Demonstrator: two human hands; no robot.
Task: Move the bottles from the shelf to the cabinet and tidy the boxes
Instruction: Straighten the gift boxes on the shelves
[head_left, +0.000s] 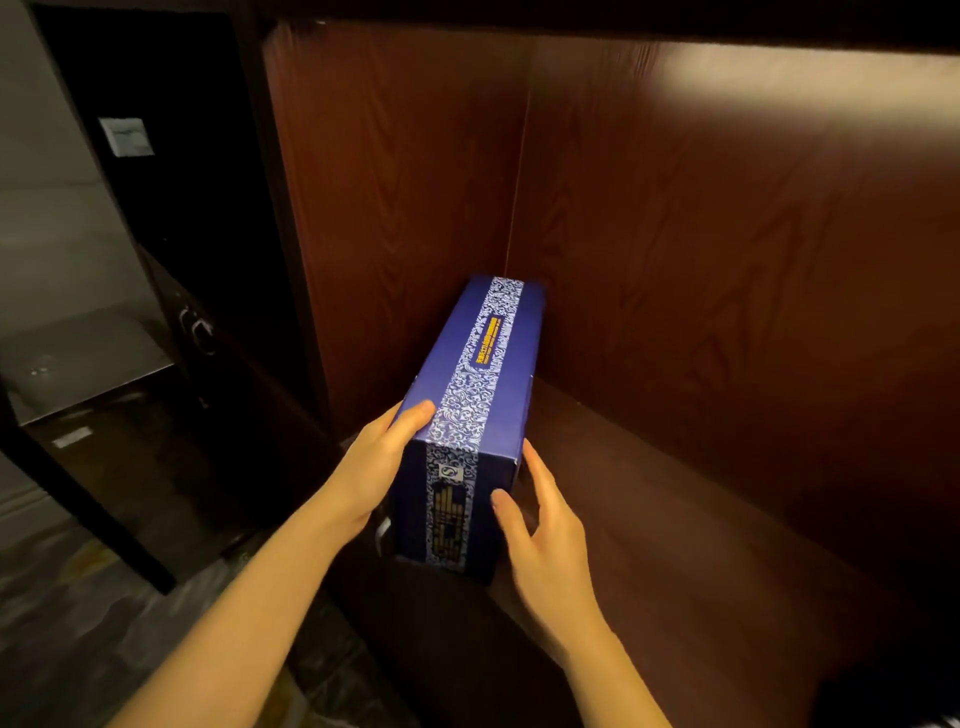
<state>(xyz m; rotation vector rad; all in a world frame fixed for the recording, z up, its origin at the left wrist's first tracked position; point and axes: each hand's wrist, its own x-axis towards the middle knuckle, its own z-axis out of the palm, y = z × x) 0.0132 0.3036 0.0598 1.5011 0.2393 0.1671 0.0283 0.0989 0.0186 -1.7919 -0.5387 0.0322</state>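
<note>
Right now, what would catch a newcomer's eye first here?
The blue box with its white patterned band stands out, lying lengthwise in the left back corner of the dark wooden cabinet. The left hand presses its near left edge, and the right hand is at its near right corner.

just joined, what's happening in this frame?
A person has both hands on a long blue box lying in the left back corner of a dark wooden cabinet. The left hand grips its near left edge; the right hand rests open against the near right side. No bottles are in view.
</note>
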